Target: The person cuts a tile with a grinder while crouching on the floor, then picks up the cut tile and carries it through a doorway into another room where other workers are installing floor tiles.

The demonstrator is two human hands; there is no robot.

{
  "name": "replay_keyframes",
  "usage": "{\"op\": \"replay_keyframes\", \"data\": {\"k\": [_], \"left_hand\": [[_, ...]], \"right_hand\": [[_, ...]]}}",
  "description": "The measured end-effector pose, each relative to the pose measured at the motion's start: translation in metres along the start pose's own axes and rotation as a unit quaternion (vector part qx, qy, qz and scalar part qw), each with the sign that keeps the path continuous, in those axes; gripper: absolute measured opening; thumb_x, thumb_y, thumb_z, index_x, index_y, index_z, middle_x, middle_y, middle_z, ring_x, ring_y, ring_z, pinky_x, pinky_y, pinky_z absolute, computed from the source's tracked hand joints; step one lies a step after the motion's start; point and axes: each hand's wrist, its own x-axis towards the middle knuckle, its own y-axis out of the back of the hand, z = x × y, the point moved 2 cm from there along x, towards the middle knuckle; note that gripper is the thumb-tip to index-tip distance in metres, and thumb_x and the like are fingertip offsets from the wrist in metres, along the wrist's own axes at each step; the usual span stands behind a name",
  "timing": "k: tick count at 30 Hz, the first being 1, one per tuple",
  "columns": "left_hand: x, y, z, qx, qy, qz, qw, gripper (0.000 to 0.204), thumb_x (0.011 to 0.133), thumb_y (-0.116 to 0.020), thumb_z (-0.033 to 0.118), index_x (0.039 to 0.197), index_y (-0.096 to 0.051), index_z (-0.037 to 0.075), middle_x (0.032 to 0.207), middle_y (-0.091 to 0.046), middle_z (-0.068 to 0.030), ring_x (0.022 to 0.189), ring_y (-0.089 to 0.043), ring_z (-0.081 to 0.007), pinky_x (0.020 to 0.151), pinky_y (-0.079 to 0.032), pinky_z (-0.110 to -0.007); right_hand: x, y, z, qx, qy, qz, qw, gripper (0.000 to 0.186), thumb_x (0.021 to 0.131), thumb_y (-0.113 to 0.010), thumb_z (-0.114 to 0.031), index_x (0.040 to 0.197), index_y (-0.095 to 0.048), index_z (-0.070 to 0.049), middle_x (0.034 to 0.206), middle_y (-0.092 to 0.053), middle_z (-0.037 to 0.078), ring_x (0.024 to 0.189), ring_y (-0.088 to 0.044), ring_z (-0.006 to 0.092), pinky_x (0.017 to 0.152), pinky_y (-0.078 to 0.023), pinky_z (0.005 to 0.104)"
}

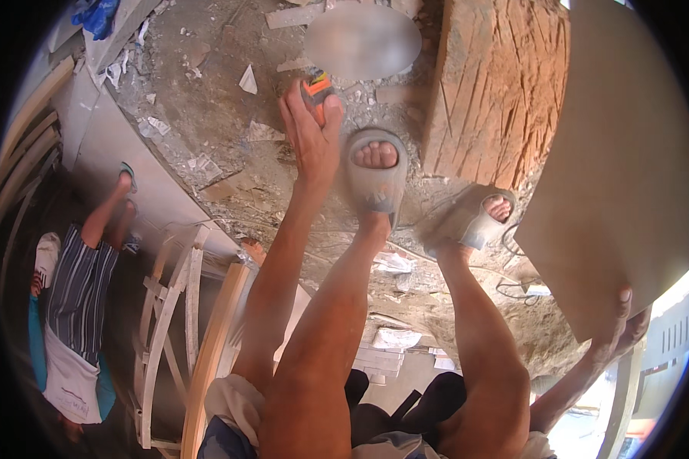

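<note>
My left hand (311, 126) is closed around a small orange and black tool (316, 90) with a bit of yellow at its far end. Fingers hide much of it, so its exact kind cannot be told. It is held low over the littered ground, just beyond my left sandal (375, 172). At the right, my right hand (624, 321) grips the lower edge of a large flat brown board (612, 183). The thumb lies on the board's near face, and the other fingers are mostly hidden. The board stands tilted beside my right leg.
A thick, scored wooden block (501, 92) lies between my feet and the board. Paper scraps and cables litter the dirty ground (214, 99). Wooden frames (172, 321) stand at the left. Beyond them is another person in a striped garment (80, 294). A blurred patch hides the far middle.
</note>
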Motion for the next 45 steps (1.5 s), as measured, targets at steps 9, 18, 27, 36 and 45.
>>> {"op": "replay_keyframes", "data": {"k": [9,18,27,36,45], "left_hand": [[-0.018,-0.093,0.154,0.102,-0.197,-0.088,0.971,0.095,0.090,-0.092,0.055,0.155,-0.049,-0.001,0.143,-0.049,-0.0241,0.134,-0.049,-0.0430,0.111,-0.051,-0.057],[-0.115,-0.060,0.220,0.041,-0.056,-0.108,0.992,0.102,0.098,-0.079,0.063,0.165,-0.040,-0.002,0.169,-0.039,-0.0341,0.158,-0.037,-0.0558,0.121,-0.043,-0.066],[-0.329,0.229,0.315,-0.675,0.356,-0.152,0.628,0.069,0.114,-0.049,0.074,0.146,-0.063,0.014,0.103,-0.058,0.0060,0.087,-0.056,-0.0060,0.075,-0.046,-0.027],[-0.366,0.477,0.343,-0.770,0.285,0.104,0.562,0.070,0.115,-0.057,0.065,0.156,-0.057,0.009,0.133,-0.070,-0.0043,0.114,-0.070,-0.0159,0.091,-0.061,-0.035],[-0.358,0.627,0.227,-0.900,0.105,0.129,0.402,0.068,0.117,-0.053,0.063,0.159,-0.055,0.009,0.144,-0.070,-0.0078,0.130,-0.070,-0.0230,0.112,-0.059,-0.044]], "right_hand": [[-0.106,0.104,-0.004,-0.065,-0.032,-0.015,0.997,0.066,0.108,-0.074,-0.055,0.145,-0.071,-0.001,0.127,-0.077,0.015,0.114,-0.071,0.0270,0.098,-0.055,0.0455],[-0.189,0.202,-0.084,-0.053,-0.004,-0.185,0.981,0.056,0.110,-0.072,-0.047,0.137,-0.070,0.001,0.111,-0.077,0.016,0.102,-0.072,0.0272,0.089,-0.056,0.0436],[-0.298,0.335,-0.258,-0.087,0.241,-0.368,0.894,0.039,0.102,-0.081,-0.033,0.091,-0.063,0.000,0.080,-0.060,0.016,0.073,-0.064,0.0280,0.069,-0.051,0.0454],[-0.406,0.421,-0.378,0.003,0.257,-0.705,0.661,0.082,0.102,-0.086,-0.043,0.168,-0.048,-0.014,0.161,-0.057,0.011,0.136,-0.062,0.0264,0.102,-0.058,0.0438],[-0.533,0.293,-0.486,0.017,0.200,-0.552,0.809,0.069,0.101,-0.086,-0.038,0.156,-0.057,-0.009,0.144,-0.066,0.011,0.124,-0.067,0.0234,0.092,-0.060,0.0407]]}}
